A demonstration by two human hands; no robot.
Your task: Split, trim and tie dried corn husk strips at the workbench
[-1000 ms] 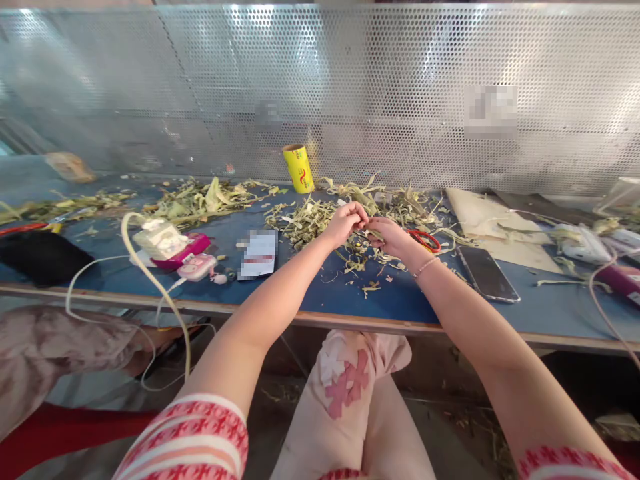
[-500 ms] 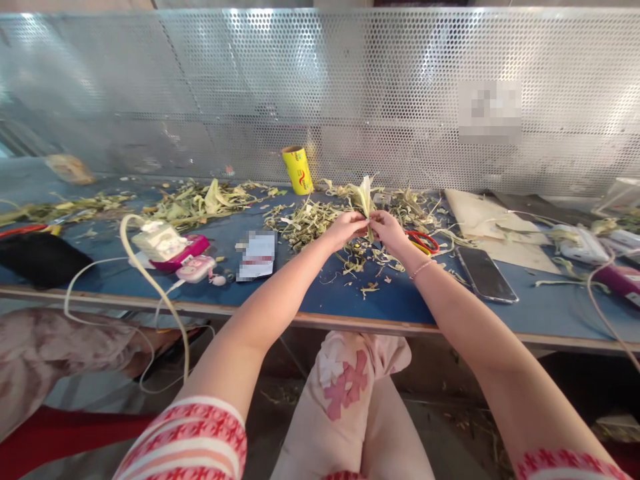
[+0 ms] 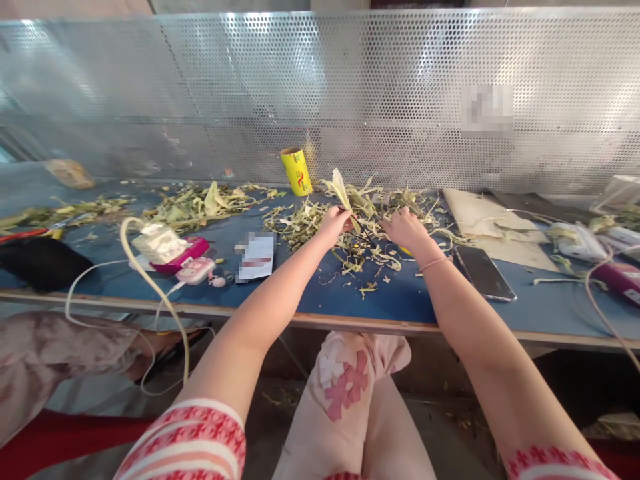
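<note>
My left hand (image 3: 334, 227) is closed on a pale leaf (image 3: 341, 189), whose broad end points up and whose thin dark stem (image 3: 364, 230) slants down to the right. Apart from it, my right hand (image 3: 406, 228) reaches down at the right part of a heap of dry leaf strips (image 3: 310, 223). Its fingers are bent away from me and their tips are hidden, so what they touch cannot be made out. A small yellow piece of a tool handle (image 3: 405, 251) shows beside the right wrist.
A yellow tube (image 3: 297, 173) stands before the perforated metal screen (image 3: 345, 93). A phone (image 3: 483, 273) and brown cardboard (image 3: 493, 220) lie right. On the left are a screen-lit phone (image 3: 257, 257), chargers with cables (image 3: 163, 243), a black pouch (image 3: 43, 260) and another leaf heap (image 3: 200, 202).
My hands have parted. The left has moved left with the pale leaf, which now tilts, and the right has moved right, covering the red-handled tool.
</note>
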